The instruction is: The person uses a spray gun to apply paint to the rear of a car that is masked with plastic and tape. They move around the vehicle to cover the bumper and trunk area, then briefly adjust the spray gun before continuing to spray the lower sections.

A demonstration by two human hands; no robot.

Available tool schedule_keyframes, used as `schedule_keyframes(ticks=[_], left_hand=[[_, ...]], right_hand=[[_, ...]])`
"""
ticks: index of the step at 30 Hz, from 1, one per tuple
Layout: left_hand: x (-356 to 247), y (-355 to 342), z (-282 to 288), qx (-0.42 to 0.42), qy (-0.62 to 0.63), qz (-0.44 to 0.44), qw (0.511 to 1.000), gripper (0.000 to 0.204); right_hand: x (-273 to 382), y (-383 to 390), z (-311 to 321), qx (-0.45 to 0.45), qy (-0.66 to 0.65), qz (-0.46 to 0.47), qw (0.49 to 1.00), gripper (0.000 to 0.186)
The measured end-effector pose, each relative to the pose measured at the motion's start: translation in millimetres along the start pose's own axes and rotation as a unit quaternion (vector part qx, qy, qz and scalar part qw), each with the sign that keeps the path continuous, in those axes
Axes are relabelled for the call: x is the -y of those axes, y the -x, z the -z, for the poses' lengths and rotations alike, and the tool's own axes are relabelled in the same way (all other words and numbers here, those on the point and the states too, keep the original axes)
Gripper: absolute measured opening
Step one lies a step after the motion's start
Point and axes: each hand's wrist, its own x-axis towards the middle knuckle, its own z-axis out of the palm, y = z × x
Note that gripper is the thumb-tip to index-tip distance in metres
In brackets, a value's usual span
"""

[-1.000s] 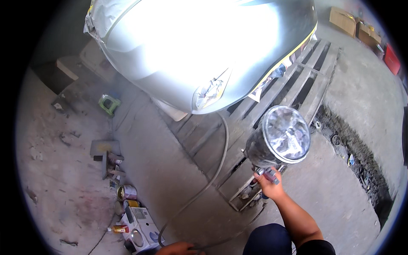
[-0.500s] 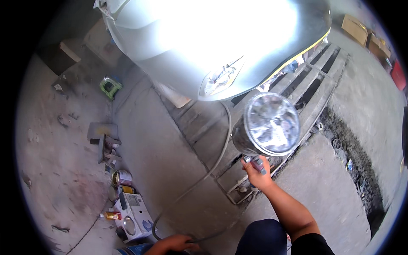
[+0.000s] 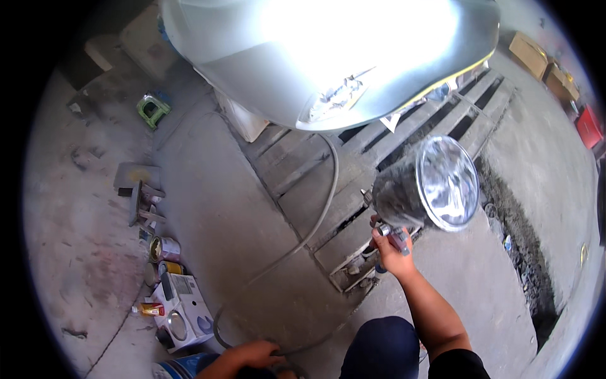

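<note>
Silvery metal spray gun (image 3: 396, 236) sits gripped in the right hand (image 3: 396, 258), on the near side of the pale car panel (image 3: 246, 69). Its big cup (image 3: 399, 194) tilts right, so a loose lid (image 3: 449, 183) could leak. Hose (image 3: 329, 189) might snag and jerk the gun; whether the near left hand (image 3: 260, 354) holds it is unclear.

Green stool (image 3: 160, 114) at left; cardboard boxes (image 3: 529, 55) near red object (image 3: 589, 127), right.
</note>
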Motion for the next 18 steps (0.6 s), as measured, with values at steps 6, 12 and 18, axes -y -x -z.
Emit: schedule_keyframes(ticks=[6, 12, 18], left_hand=[[22, 12, -7, 0.055, 0.035, -0.036, 0.997, 0.039], [9, 21, -16, 0.033, 0.089, -0.006, 0.996, 0.035], [-29, 17, -10, -0.063, 0.036, 0.083, 0.994, 0.028]], right_hand=[[0, -9, -11, 0.021, -0.076, -0.102, 0.992, 0.019], [-7, -2, 38, -0.160, -0.050, -0.030, 0.985, 0.023], [-16, -8, 77, -0.278, -0.030, -0.046, 0.959, 0.025]])
